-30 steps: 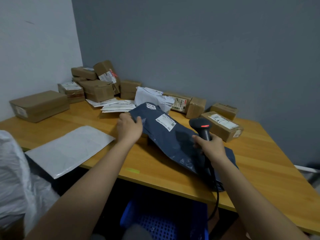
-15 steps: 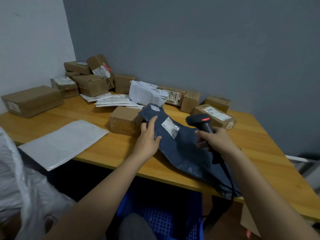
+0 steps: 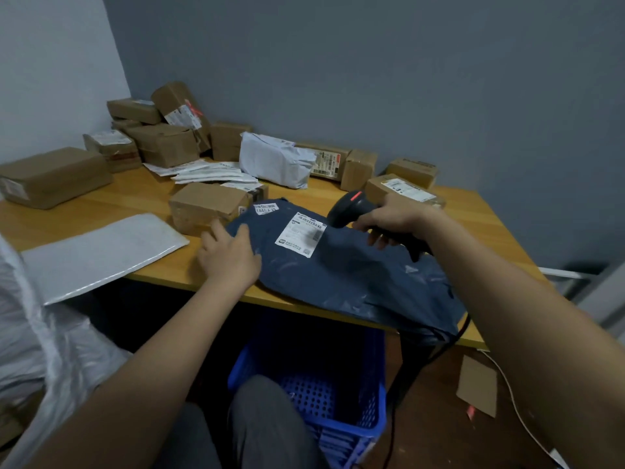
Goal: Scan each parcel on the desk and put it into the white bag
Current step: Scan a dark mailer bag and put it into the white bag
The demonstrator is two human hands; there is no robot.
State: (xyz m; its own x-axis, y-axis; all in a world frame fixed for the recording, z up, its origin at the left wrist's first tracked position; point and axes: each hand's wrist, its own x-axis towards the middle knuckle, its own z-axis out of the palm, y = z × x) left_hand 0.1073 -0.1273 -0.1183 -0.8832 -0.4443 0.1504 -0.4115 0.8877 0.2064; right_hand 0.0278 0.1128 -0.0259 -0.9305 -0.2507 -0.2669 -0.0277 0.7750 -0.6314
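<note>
Hands are both busy: the left hand point(image 3: 230, 258) is pressed flat and unclenched on the blue mailer point(image 3: 341, 265), the right hand point(image 3: 394, 220) is clenched round the scanner point(image 3: 351, 208). Across the counter point(image 3: 142, 201) edge the mailer is laid, long axis left-to-right, its label point(image 3: 301, 233) just left of the scanner head.

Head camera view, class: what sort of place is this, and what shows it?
Probably a small parcel-sorting room: labelled cardboard boxes piled on a wooden desk, a handheld barcode scanner, and a labelled blue mailer.
</note>
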